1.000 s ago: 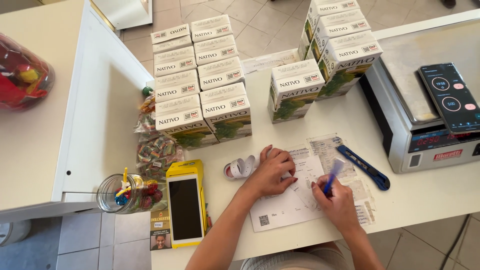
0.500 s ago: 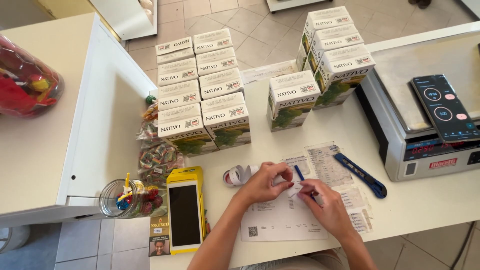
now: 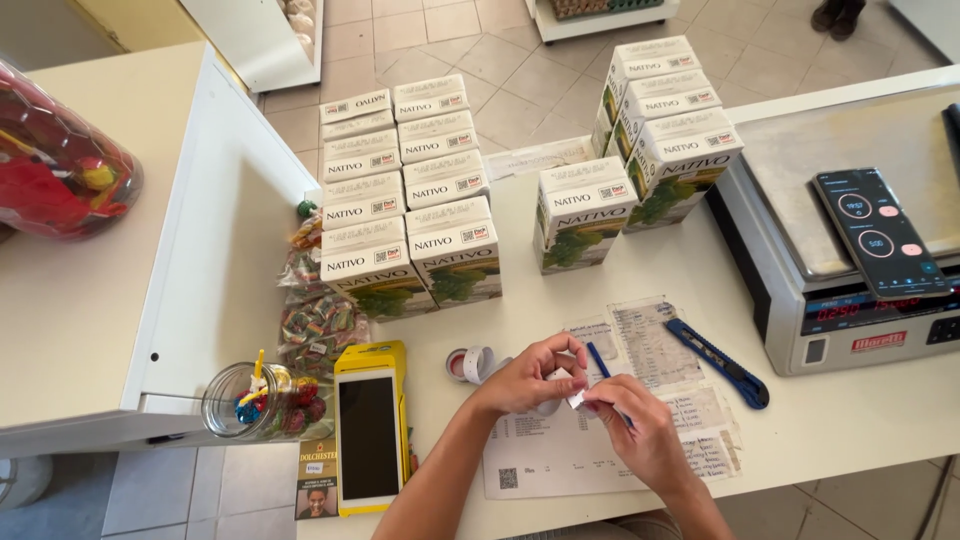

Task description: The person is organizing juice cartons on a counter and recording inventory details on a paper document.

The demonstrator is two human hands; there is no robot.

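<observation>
My left hand (image 3: 528, 378) and my right hand (image 3: 640, 432) meet over printed papers (image 3: 560, 455) on the white counter (image 3: 850, 430). Between their fingertips they pinch a small white label (image 3: 574, 396). A blue pen (image 3: 598, 360) is tucked in my right hand, its top sticking out toward the cartons. Just left of my left hand lies a roll of label tape (image 3: 468, 362). Beyond the papers stand white drink cartons with a grape picture, in a left group (image 3: 410, 215), a single stack (image 3: 585, 212) and a right group (image 3: 668, 130).
A blue utility knife (image 3: 716, 362) lies right of the papers. A grey scale (image 3: 840, 260) with a phone (image 3: 878, 232) on it fills the right. At the left stand a yellow payment terminal (image 3: 368, 432), a glass jar of sweets (image 3: 262, 400) and wrapped candies (image 3: 318, 322).
My right hand has lifted the pen off the paper and moved left to meet my left hand. Both hands now pinch the small label.
</observation>
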